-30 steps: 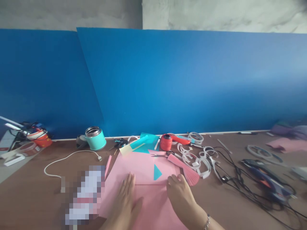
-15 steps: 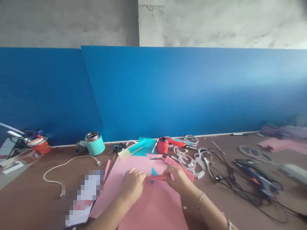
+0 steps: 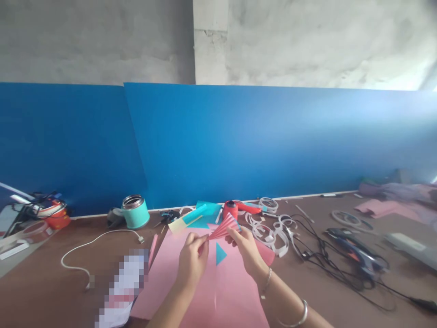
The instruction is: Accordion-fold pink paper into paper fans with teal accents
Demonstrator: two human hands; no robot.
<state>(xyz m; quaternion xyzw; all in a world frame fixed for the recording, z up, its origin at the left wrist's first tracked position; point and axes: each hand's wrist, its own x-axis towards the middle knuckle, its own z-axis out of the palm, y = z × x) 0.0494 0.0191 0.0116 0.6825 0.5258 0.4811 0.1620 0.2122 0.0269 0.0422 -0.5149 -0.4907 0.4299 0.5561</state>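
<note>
Between my two hands is a pleated pink paper fan [image 3: 223, 228], narrow on the left and spread on the right. My left hand [image 3: 195, 253] pinches its gathered end. The fingers of my right hand [image 3: 243, 243] are closed on its wider, spread side. Both hands hold it just above a large pink paper sheet [image 3: 191, 296] lying on the table. A small blue paper triangle [image 3: 221, 254] rests on that sheet, between my wrists. Just behind the fan stands a red spool of thread [image 3: 230, 208].
Coiled white strips [image 3: 269, 230] and black cables lie to the right, near a dark glue gun [image 3: 355, 250]. On the left are a turquoise cup [image 3: 135, 213], a white USB cable [image 3: 99, 237] and a blurred-out phone [image 3: 123, 287]. A blue partition [image 3: 256, 146] rises behind.
Both hands have lifted the pink paper away from me. It was a flat narrow strip and now its pleats fan out on the right. More of the blue triangle shows.
</note>
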